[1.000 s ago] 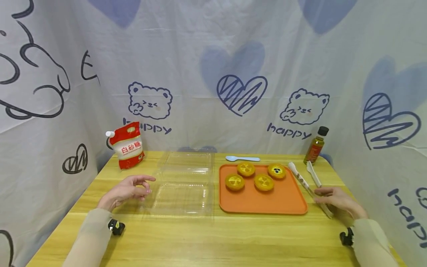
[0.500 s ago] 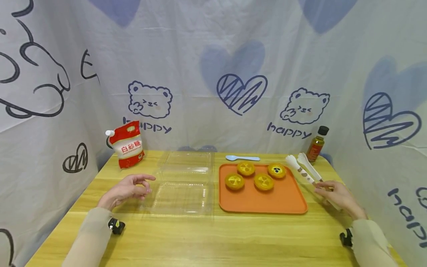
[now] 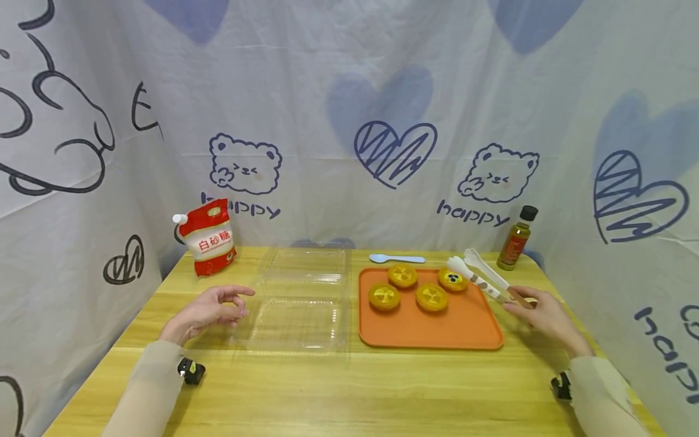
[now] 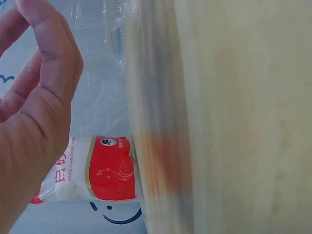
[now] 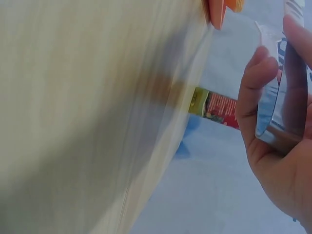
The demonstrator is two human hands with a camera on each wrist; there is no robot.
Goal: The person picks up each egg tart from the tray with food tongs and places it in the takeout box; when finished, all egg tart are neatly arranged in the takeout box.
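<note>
My right hand (image 3: 548,318) holds a pair of tongs (image 3: 488,272) with white tips and brown-edged arms, pointing left. Their tips overlap the back right corner of the orange tray (image 3: 431,334), close by a tart with dark berries (image 3: 453,279). In the right wrist view, fingers and thumb curl round the tongs' metal bend (image 5: 292,92). Several yellow tarts (image 3: 384,298) sit on the tray's back half. My left hand (image 3: 210,309) is loosely curled with nothing in it, beside the clear plastic box (image 3: 297,325), whose lid (image 3: 308,264) lies folded back.
A red and white sugar bag (image 3: 213,240) stands at the back left, also visible behind the left hand. Behind the tray lies a pale blue spoon (image 3: 397,259). At the back right stands a bottle with a black cap (image 3: 514,243). Printed cloth (image 3: 317,200) surrounds the wooden table (image 3: 349,394).
My right hand has picked up the tongs, spread their arms and swung the tips left over the tray's corner. The left hand has stayed still.
</note>
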